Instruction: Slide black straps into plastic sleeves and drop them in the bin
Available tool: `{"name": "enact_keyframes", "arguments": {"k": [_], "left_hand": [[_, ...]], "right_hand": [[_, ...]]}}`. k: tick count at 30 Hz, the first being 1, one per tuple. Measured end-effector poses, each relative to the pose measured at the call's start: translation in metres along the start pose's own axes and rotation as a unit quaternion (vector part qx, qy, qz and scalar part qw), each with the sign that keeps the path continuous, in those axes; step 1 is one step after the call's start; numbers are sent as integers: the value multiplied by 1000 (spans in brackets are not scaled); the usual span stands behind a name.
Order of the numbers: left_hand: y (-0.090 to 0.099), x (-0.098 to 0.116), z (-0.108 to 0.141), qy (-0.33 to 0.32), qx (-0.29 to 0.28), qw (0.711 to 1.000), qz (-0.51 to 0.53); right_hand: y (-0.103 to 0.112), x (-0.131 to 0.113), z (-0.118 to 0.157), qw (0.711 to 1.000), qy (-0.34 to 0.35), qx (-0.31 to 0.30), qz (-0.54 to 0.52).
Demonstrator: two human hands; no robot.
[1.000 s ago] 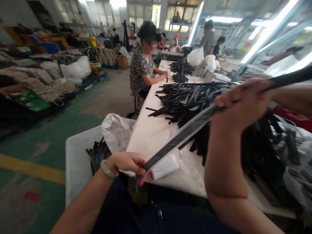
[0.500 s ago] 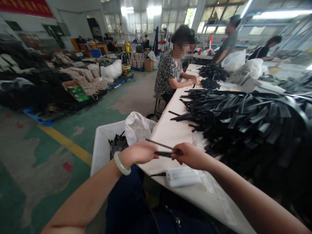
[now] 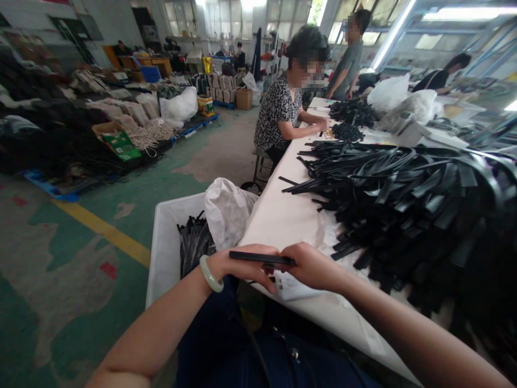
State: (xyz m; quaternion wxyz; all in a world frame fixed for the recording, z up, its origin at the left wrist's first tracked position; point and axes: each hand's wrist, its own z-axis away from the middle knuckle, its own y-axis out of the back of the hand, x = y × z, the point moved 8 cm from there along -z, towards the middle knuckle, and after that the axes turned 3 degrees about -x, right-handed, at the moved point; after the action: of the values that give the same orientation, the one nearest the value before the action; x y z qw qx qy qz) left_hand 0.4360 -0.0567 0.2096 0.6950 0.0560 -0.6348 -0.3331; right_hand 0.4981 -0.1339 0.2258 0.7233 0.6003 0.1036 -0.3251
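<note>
Both my hands hold a narrow black strap (image 3: pixel 262 258) level above the near edge of the white-covered table (image 3: pixel 278 215). My left hand (image 3: pixel 242 267) pinches its left part, with a pale green bangle (image 3: pixel 210 274) on that wrist. My right hand (image 3: pixel 311 267) grips the strap's right end. Just beneath my hands lies a white packet (image 3: pixel 291 285), partly hidden by them. To the right, a large heap of black straps (image 3: pixel 396 199) covers much of the table.
On my left stands a white bin (image 3: pixel 165 253) holding black straps (image 3: pixel 194 242) and a white plastic bag (image 3: pixel 228 213). A co-worker (image 3: pixel 278 108) sits working at the table. Further along are small black piles (image 3: pixel 347 132), white bags and standing people.
The strap no longer stretches up to the right across my view. Both hands have come together low over the table edge, holding it level, and my view has turned left.
</note>
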Motion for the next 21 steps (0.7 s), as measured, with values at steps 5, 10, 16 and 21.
{"name": "enact_keyframes", "arguments": {"k": [5,10,16,21], "left_hand": [[32,-34,43,104,90,990,-41],[24,-35,58,136,155,978,-38],[13,-43,99,156,176,972,-14],[15,-91,195,218,233,947,33]], "right_hand": [[26,28,9,998,-46,-38,-8],[24,-15,-9,999,44,13,15],[-17,-51,-34,989,48,-53,132],[-4,-47,-47,994,95,5,-62]]}}
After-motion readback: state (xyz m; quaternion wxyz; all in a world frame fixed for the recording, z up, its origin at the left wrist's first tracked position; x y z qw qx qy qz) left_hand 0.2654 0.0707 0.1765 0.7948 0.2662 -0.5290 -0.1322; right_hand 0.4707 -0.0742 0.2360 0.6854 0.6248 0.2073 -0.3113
